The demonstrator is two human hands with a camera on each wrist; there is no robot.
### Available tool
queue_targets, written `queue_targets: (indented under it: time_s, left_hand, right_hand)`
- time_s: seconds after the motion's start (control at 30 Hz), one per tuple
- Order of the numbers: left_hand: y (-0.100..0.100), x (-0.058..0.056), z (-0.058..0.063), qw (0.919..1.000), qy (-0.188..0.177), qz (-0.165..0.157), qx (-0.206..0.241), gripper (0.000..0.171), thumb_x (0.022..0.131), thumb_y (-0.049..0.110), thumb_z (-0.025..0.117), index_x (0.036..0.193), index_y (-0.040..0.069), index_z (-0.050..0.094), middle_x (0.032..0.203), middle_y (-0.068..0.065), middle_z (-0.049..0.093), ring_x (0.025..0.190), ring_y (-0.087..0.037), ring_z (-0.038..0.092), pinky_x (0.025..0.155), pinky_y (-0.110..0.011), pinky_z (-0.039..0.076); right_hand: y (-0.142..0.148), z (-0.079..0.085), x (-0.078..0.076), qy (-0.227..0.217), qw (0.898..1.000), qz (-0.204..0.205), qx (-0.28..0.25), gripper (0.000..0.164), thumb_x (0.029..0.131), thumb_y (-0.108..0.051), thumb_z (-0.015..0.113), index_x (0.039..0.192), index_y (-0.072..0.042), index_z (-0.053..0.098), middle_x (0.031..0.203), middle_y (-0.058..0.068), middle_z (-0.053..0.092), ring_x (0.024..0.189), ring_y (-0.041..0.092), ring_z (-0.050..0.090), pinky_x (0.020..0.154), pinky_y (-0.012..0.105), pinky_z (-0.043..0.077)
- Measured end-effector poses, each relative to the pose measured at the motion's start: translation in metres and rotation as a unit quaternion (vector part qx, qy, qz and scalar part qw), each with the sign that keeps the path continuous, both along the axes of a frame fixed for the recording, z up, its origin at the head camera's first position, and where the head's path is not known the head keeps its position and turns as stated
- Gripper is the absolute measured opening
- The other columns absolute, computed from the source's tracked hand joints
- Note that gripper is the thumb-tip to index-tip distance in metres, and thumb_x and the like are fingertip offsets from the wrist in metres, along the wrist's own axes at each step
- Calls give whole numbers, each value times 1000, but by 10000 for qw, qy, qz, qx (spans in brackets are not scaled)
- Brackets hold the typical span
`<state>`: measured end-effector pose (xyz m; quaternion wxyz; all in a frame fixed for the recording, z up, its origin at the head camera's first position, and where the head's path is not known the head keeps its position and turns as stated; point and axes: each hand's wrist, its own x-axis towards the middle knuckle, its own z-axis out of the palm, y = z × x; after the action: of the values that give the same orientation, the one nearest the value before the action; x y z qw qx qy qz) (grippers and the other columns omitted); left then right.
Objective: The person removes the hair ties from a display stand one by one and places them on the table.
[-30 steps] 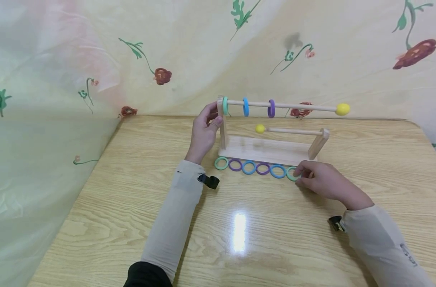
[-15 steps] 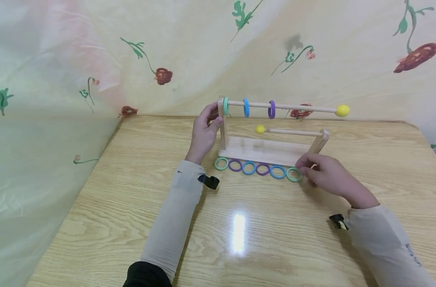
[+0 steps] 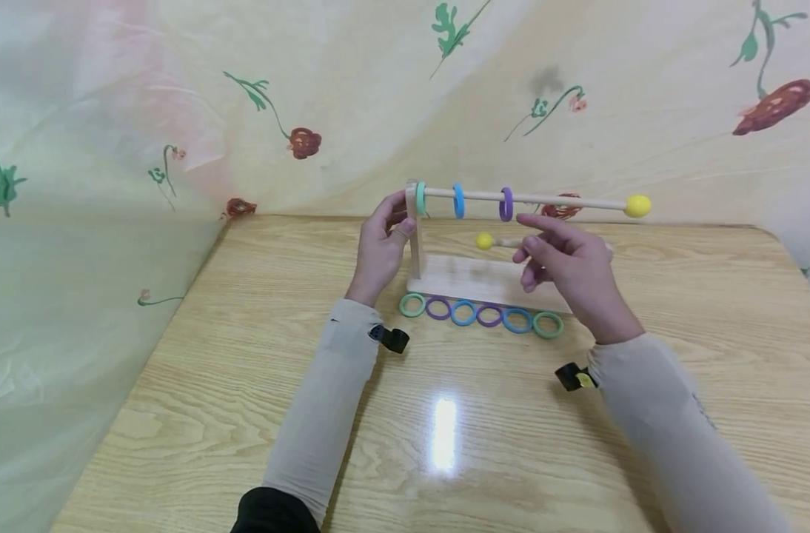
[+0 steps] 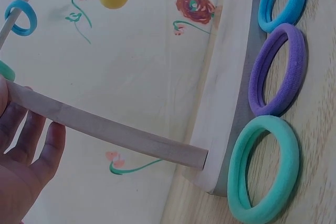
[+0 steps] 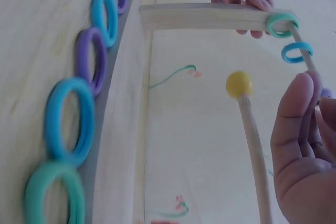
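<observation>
My left hand (image 3: 381, 244) grips the left upright (image 3: 415, 259) of a wooden rack near its top. From that upright runs a long upper rod (image 3: 565, 200) with a yellow ball at its right end. A green hair tie (image 3: 420, 200), a blue hair tie (image 3: 459, 210) and a purple hair tie (image 3: 509, 211) hang spaced along it. My right hand (image 3: 571, 263) is raised in front of the lower rod (image 5: 254, 150), its fingers loosely extended and holding nothing. Its index fingertip is close to the purple tie; I cannot tell whether they touch.
Along the front edge of the rack's base (image 3: 452, 272) lies a row of several green, purple and blue hair ties, from a green one (image 3: 412, 316) to another green one (image 3: 548, 337). The wooden table (image 3: 245, 370) meets a flowered cloth (image 3: 378, 96) behind.
My right hand has left the right end of the hair tie row and moved up and left to the purple tie on the upper rod. The left hand stays on the upright.
</observation>
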<state>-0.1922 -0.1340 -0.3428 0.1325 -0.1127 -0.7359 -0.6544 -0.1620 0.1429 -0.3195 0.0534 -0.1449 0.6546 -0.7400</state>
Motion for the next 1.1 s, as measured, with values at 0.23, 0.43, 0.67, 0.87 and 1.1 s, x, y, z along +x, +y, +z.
queue_targets:
  time_s: [0.23,0.43,0.67,0.87,1.1]
  left_hand:
    - [1,0,1,10000,46,-56,13,40,102,4,54,143,1,53,130,-15,60,116,-25,58,96,-33,52]
    - [1,0,1,10000,36,-68,36,41,103,3,54,143,1,53,130,-14,60,116,-24,58,96,-33,51]
    - [-1,0,-1,10000,13,-28,44,40,103,3,54,143,2,53,129,-14,61,116,-24,58,96,-33,51]
    - [-1,-1,-3,10000,17,-40,21,40,103,3,54,143,2,53,129,-14,61,116,-24,58,96,-33,51]
    - [-1,-1,-1,10000,-20,2,33,40,103,3,54,142,3,54,129,-13,61,116,-24,58,96,-33,51]
  right_hand:
    - [-21,0,-11,128,9983,-21,-561,23,98,-6,67,120,0,70,87,13,70,58,18,64,56,27,58]
    - [-24,-2,-12,252,9988,-94,-419,12,97,-2,67,107,-1,72,86,12,69,56,17,64,56,27,58]
    - [-20,-3,-10,363,9979,-311,-436,11,97,-1,67,106,3,70,89,11,71,59,16,65,58,26,59]
    - [-10,-5,-9,437,9933,-717,-790,12,95,2,68,104,9,68,86,13,71,60,17,66,58,27,59]
    - [4,-8,-6,507,9813,-1352,-1270,15,91,6,70,101,17,66,82,16,71,58,19,67,56,28,59]
